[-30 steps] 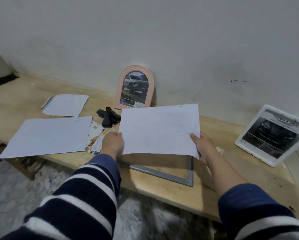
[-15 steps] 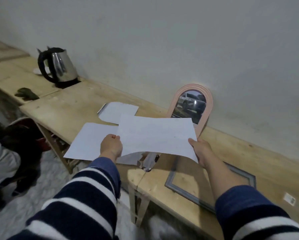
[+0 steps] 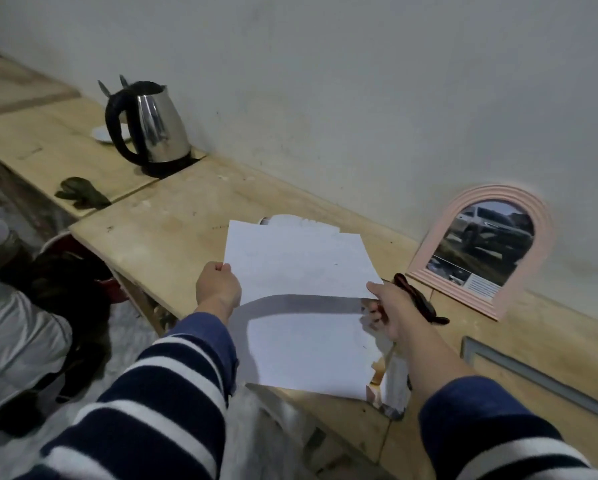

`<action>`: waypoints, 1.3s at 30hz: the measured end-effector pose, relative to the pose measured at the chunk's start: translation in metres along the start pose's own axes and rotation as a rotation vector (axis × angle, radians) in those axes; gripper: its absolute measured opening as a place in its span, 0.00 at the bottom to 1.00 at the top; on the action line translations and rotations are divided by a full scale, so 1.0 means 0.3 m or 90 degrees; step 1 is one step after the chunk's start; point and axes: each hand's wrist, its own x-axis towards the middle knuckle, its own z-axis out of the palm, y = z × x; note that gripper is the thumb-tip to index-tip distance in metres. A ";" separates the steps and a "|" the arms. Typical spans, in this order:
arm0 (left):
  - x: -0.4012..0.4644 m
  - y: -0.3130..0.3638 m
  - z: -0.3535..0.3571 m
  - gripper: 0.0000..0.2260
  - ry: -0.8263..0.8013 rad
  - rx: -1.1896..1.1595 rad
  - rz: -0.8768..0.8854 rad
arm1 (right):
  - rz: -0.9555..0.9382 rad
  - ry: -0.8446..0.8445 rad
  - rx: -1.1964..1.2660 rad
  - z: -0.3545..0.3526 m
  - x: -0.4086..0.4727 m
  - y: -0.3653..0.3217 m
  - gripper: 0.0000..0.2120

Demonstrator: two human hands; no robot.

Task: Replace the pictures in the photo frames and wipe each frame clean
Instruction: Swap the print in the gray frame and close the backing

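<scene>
I hold a white sheet of paper (image 3: 297,265) by its two near corners above the wooden bench. My left hand (image 3: 217,289) pinches the left corner and my right hand (image 3: 393,311) pinches the right one. Below it lies a larger white sheet (image 3: 308,351), with another sheet (image 3: 297,223) peeking out behind. A pink arched photo frame (image 3: 547,244) with a car picture leans on the wall at the right. An empty grey rectangular frame (image 3: 533,375) lies flat on the bench at the right.
A steel electric kettle (image 3: 152,129) stands at the back left by the wall, a small white dish (image 3: 103,135) behind it. A dark glove (image 3: 83,195) lies near the bench edge. Black scissors (image 3: 420,303) lie behind my right hand. Another person (image 3: 17,327) crouches at the left.
My view and both hands have swung left along the bench, carrying the sheet from above the grey frame to above the other sheets. The white frame at the right is out of view.
</scene>
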 end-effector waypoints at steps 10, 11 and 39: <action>0.179 0.015 0.005 0.17 -0.055 -0.061 -0.049 | 0.044 0.118 0.191 0.201 0.160 -0.010 0.17; 0.187 0.015 0.000 0.18 -0.063 -0.054 -0.042 | 0.051 0.113 0.206 0.220 0.169 -0.013 0.18; -0.055 -0.102 -0.080 0.25 -0.135 0.417 -0.001 | -0.153 0.195 -0.606 0.165 -0.006 0.199 0.31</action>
